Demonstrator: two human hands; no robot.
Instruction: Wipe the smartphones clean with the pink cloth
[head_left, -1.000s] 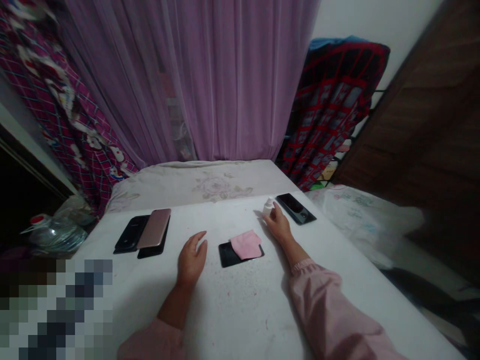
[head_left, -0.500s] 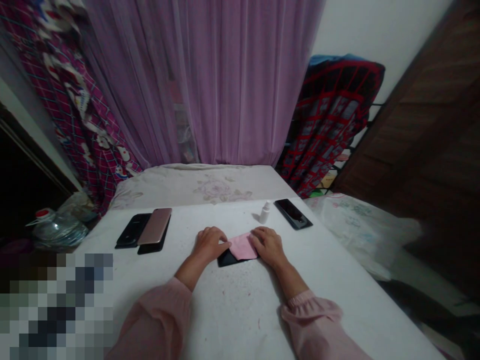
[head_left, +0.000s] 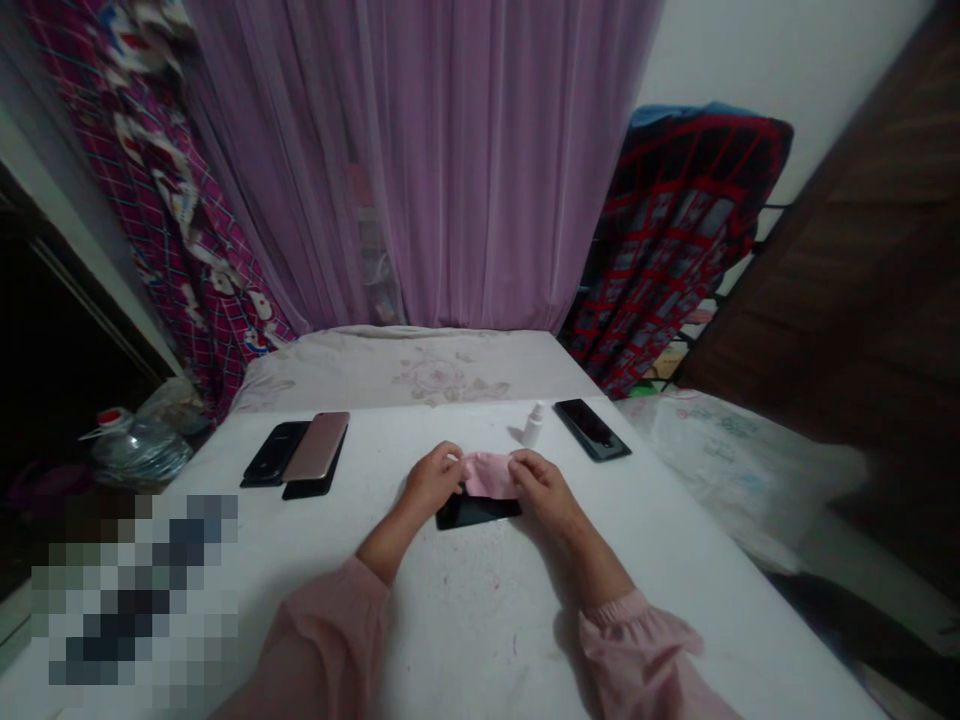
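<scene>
A small pink cloth (head_left: 491,476) is stretched between my two hands, over the upper part of a dark phone (head_left: 480,512) lying on the white table. My left hand (head_left: 436,478) pinches the cloth's left edge between thumb and finger. At the right edge my right hand (head_left: 538,480) pinches it too. The cloth hides part of the phone. Just behind my right hand stands a small white spray bottle (head_left: 533,426).
On the left of the white table (head_left: 450,620) lie a black phone (head_left: 275,455) and a rose-gold phone (head_left: 318,446) on dark pieces. Another dark phone (head_left: 592,430) lies at right. A large clear bottle (head_left: 139,447) is beyond the left edge.
Both hands have drawn the cloth up and back, baring more of the phone's near part. My right fingers have closed on the cloth's edge. The whole view has shifted slightly.
</scene>
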